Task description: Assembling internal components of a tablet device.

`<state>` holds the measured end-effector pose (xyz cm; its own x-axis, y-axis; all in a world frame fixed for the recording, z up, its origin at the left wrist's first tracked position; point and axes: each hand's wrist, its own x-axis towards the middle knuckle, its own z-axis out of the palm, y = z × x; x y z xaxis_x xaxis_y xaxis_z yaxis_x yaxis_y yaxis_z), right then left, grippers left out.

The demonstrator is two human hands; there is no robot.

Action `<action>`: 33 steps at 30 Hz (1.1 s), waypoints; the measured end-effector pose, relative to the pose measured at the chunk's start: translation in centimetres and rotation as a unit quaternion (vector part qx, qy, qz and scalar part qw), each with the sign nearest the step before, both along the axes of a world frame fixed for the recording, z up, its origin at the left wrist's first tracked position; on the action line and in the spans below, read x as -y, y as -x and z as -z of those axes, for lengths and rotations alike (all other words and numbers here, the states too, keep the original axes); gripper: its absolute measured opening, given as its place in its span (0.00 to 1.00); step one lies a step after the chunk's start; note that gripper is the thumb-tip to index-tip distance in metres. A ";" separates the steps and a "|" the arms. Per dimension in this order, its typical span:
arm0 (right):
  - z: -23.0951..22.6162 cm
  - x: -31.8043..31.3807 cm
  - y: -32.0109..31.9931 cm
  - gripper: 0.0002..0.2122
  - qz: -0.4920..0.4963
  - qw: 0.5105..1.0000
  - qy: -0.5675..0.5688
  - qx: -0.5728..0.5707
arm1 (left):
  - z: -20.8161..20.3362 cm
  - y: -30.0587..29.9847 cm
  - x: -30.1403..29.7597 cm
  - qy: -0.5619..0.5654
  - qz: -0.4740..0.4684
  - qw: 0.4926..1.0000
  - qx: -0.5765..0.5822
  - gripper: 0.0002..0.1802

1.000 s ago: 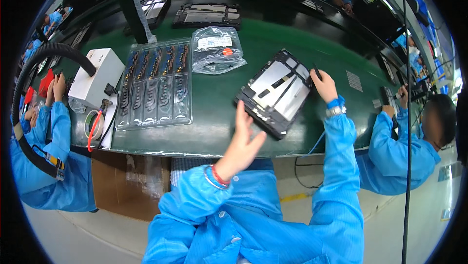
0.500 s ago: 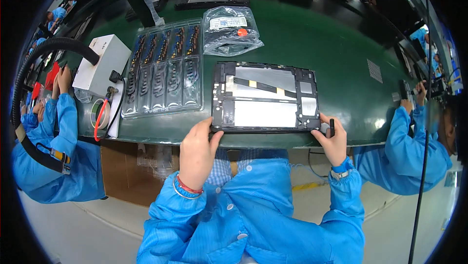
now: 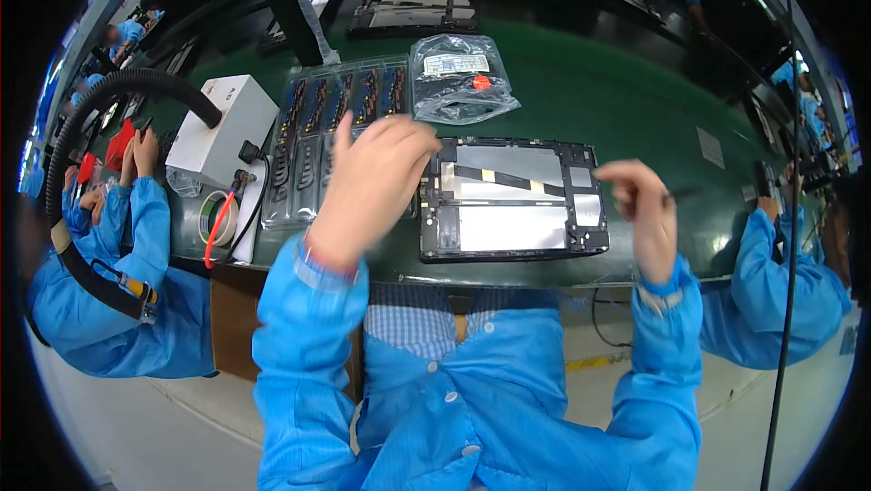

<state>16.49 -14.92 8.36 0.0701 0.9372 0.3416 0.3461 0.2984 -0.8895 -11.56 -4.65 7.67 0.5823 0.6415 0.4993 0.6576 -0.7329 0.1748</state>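
A tablet-like device (image 3: 513, 228) lies flat on the green bench, its inside showing silver panels, a dark frame and a black ribbon cable (image 3: 508, 181). My left hand (image 3: 372, 187), slightly blurred, is raised over the parts tray, fingertips close to the device's upper left corner. Its thumb stands apart from the fingers and no object shows in it. Just off the device's right edge, my right hand (image 3: 646, 210) has curled fingers. A thin black pen-like stick (image 3: 682, 192) is tucked in that hand, pointing outward and smeared by motion.
Partly behind my left hand sits a clear plastic tray (image 3: 299, 164) of small boards and dark parts. A clear bag (image 3: 461, 83) lies beyond the device. Left are a white box (image 3: 222, 128) with a black hose and a tape roll (image 3: 218, 217). Co-workers (image 3: 771, 282) sit on both sides.
Both hands have let go of the device's lower corners. My left hand has risen toward the tray; my right has moved up and outward with the stick. The whole view has shifted slightly.
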 end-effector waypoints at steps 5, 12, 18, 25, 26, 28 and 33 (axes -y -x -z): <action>1.1 -11.3 5.5 0.14 -0.027 0.994 0.110 -0.006 | 5.5 -2.0 -7.2 0.069 -0.026 0.990 -0.117 0.11; 4.6 -16.9 4.1 0.11 -0.060 0.987 0.149 0.013 | 7.7 -5.3 -7.7 0.036 0.001 0.999 -0.038 0.18; 7.4 -15.7 3.3 0.09 0.032 0.998 0.041 0.028 | 8.6 -5.6 -7.4 -0.032 0.015 0.999 0.035 0.17; 6.4 -15.4 3.7 0.10 0.032 0.988 0.145 0.030 | 7.7 -5.6 -6.8 0.040 -0.019 0.998 -0.036 0.13; 6.5 -15.4 3.7 0.09 0.034 0.989 0.143 0.031 | 7.6 -5.6 -6.8 0.023 -0.018 0.999 -0.032 0.13; 6.7 -15.6 3.6 0.09 0.034 0.991 0.075 0.102 | 7.7 -5.5 -6.8 0.005 -0.015 1.000 -0.019 0.12; 7.2 -15.6 3.3 0.08 0.060 0.990 0.024 0.122 | 7.9 -5.8 -7.1 0.003 -0.007 1.000 0.011 0.12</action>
<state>13.22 0.65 1.16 0.1037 0.9428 0.3169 0.5826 0.2007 -0.7876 -5.76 2.43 -0.24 0.5621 0.6523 0.5085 0.6637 -0.7226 0.1933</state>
